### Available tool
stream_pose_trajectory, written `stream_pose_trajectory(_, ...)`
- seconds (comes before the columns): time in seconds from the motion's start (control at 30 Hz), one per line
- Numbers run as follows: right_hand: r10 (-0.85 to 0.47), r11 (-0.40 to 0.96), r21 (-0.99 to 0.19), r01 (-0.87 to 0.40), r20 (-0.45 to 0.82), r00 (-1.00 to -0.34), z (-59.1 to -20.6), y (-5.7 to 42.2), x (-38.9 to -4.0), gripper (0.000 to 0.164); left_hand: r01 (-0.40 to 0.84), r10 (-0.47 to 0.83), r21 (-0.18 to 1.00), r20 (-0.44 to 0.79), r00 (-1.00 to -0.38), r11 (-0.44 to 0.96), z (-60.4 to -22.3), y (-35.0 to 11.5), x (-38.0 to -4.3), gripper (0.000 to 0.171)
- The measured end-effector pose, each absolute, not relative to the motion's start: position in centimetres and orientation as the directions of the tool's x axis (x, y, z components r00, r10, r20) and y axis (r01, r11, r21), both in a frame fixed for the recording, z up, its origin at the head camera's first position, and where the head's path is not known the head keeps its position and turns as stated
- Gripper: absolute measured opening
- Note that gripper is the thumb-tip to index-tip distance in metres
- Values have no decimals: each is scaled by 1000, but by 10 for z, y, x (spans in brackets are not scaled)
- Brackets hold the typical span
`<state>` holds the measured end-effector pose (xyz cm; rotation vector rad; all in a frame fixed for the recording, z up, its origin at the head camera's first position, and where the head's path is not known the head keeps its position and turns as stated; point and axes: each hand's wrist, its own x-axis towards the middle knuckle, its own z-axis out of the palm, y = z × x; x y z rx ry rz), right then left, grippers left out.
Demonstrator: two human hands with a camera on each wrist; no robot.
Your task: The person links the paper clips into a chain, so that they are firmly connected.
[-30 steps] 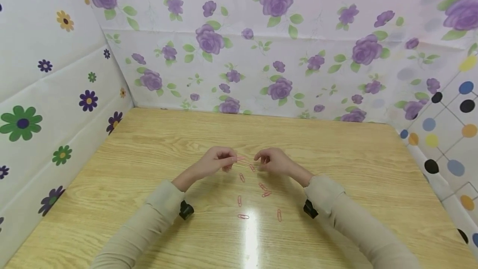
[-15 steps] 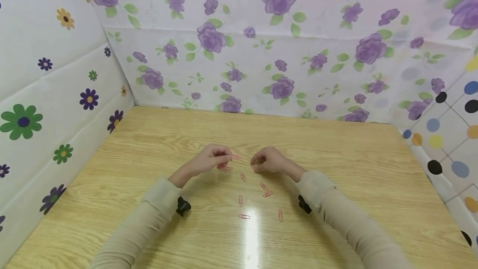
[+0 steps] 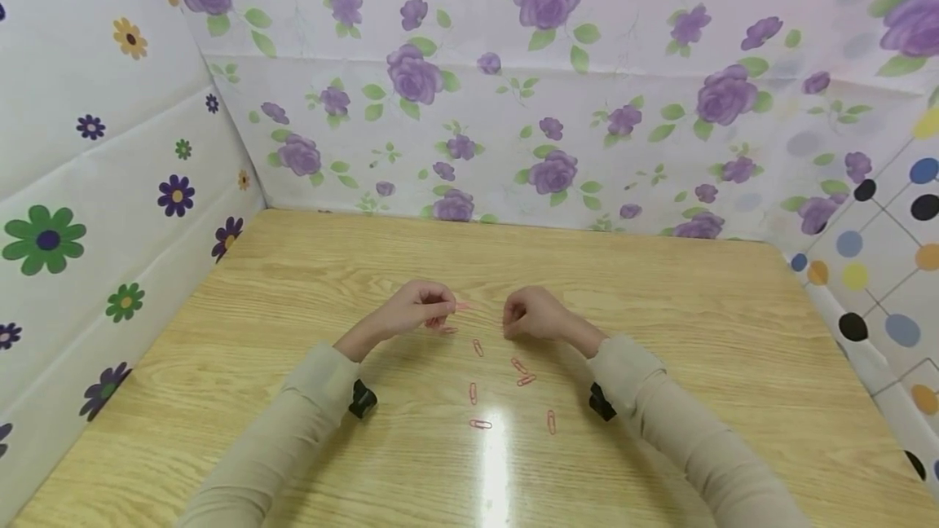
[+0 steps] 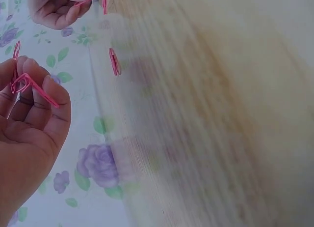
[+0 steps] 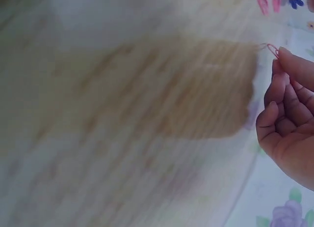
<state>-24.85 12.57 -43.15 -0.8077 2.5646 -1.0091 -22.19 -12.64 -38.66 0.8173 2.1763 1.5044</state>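
Pink paper clips (image 4: 39, 89), apparently linked together, are held in the curled fingers of my left hand (image 3: 416, 308). One of them sticks out past the thumb and another hangs by the lower fingers. Across a small gap to the right, my right hand (image 3: 539, 314) pinches a single pink paper clip (image 5: 273, 50) between thumb and forefinger. That clip is mostly hidden by the fingers in the head view. Nearest to both hands on the wooden table lies a loose paper clip (image 3: 478, 347).
Several more pink clips lie toward me, among them a crossing or touching pair (image 3: 523, 373), one paper clip (image 3: 480, 424) and another paper clip (image 3: 552, 422). The wooden table (image 3: 330, 251) meets a flowered cloth wall (image 3: 499, 121) at its far edge.
My right hand has picked up the paper clip that lay between the hands and drawn slightly right with it. My left hand has shifted a little left, keeping its clips.
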Motion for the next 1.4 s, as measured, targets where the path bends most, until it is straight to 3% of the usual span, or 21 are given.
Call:
stream_pose_trajectory(0.37,-459,580,-764,-281,-22,-888,-421,143,-246,8,288,678,907,4,-735,307,-412,-121,-249,18)
stream_pose_trajectory(0.63,-389,412,-897,-156,-18,-921,-410,144,-244,11,303,686,901,10,-727,309,-409,-112,-255,22)
stream_pose_trajectory(0.87,-346,417,-893,-170,17,-938,-406,143,-240,16,286,676,913,16,-737,290,-409,-104,-257,22)
stream_pose_trajectory(1.4,-352,427,-864,-268,115,-929,-404,129,-233,8,210,648,948,6,-762,238,-406,-92,-253,17)
